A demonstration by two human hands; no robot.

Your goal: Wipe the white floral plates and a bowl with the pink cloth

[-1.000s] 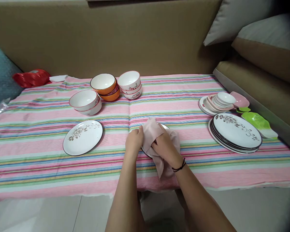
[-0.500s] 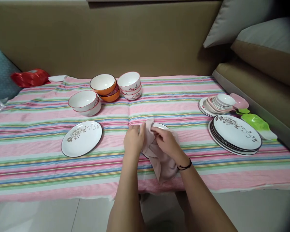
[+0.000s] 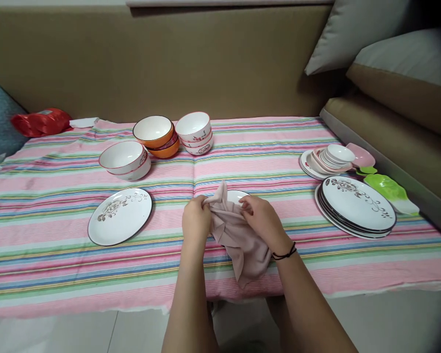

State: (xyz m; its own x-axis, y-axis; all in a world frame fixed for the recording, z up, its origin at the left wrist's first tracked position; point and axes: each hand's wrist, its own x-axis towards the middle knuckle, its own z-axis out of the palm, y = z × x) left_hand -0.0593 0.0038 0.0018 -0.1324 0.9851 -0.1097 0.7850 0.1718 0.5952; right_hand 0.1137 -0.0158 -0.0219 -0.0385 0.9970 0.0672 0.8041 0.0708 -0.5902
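A pale pink cloth (image 3: 242,240) hangs in folds between my hands, over a white plate (image 3: 237,195) that lies on the striped cover and is mostly hidden. My left hand (image 3: 197,218) pinches the cloth's upper left part. On the other side my right hand (image 3: 260,215) has its thumb and fingers closed on the cloth's upper right edge. To the left lies an oval white plate (image 3: 121,215) with a brown flower pattern. A stack of similar plates (image 3: 358,201) stands to the right.
White bowls (image 3: 121,156), orange bowls (image 3: 153,128) and more white bowls (image 3: 194,125) stand stacked at the back. Small dishes (image 3: 338,154) and a green leaf-shaped dish (image 3: 387,189) sit at the right. A red bundle (image 3: 42,122) lies far left, cushions (image 3: 407,63) at the right.
My hands have moved apart, stretching the cloth's upper edge between them. My left hand has shifted slightly left and down. The whole view has tilted a little.
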